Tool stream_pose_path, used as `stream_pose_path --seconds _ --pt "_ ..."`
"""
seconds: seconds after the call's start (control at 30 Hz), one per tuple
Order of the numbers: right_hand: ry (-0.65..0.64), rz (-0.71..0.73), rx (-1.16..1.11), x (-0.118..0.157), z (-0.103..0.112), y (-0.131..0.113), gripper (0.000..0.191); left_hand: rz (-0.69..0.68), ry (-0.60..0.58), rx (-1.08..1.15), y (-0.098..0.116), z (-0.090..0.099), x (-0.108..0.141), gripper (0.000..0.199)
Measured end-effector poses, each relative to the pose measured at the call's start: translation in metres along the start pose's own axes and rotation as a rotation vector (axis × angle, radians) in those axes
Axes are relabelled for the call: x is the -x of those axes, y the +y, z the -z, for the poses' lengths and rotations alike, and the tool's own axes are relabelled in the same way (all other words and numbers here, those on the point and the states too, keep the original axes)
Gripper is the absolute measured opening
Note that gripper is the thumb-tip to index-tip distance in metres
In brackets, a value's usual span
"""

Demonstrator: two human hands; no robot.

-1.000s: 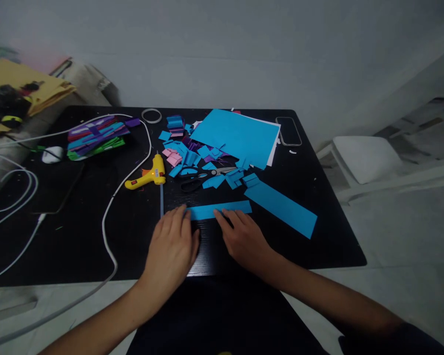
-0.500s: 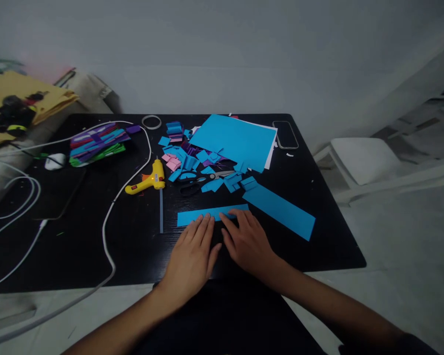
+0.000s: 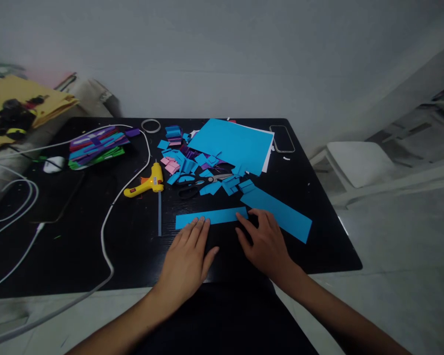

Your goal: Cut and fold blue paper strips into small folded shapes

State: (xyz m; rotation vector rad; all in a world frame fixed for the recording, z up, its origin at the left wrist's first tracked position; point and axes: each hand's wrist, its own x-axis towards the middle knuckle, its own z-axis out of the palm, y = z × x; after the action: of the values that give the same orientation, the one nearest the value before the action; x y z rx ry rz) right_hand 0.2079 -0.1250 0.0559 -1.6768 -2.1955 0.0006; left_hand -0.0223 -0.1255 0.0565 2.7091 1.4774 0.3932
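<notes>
A narrow blue paper strip point(image 3: 222, 216) lies flat near the front of the black table. My left hand point(image 3: 187, 256) rests with its fingertips on the strip's left part, fingers extended and thumb apart. On the strip's right end is the index fingertip of my right hand point(image 3: 264, 241), whose fingers are spread and hold nothing. Right of it, a wider blue strip point(image 3: 281, 212) lies at a slant. Behind the hands are scissors point(image 3: 218, 178), small folded blue pieces point(image 3: 210, 188) and pink pieces point(image 3: 170, 164).
A yellow glue gun point(image 3: 148, 183) with a glue stick stands left of the strips. Large blue sheets point(image 3: 233, 143), a tape ring point(image 3: 151, 126) and a phone point(image 3: 282, 138) lie farther back. A white cable point(image 3: 103, 231) crosses the left side of the table point(image 3: 133, 261).
My right hand has slid to the right along the narrow strip, to its right end. My left hand stays on the strip's left part. The view has shifted slightly.
</notes>
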Motion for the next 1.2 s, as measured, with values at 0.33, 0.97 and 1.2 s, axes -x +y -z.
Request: stream_pose_path --seconds 0.33,0.97,1.2 --pt "0.027 0.002 -0.036 -0.001 -0.002 0.003 0.034 0.041 0.044 -0.069 -0.036 0.012 0.021 0.055" --pt "-0.013 0.229 -0.238 -0.024 -0.015 -0.044 0.036 0.043 0.095 -0.062 -0.033 0.004 0.019 0.048" --pt "-0.123 0.253 -0.262 -0.02 -0.026 -0.056 0.047 0.041 0.114 -0.08 -0.034 0.002 0.02 0.047"
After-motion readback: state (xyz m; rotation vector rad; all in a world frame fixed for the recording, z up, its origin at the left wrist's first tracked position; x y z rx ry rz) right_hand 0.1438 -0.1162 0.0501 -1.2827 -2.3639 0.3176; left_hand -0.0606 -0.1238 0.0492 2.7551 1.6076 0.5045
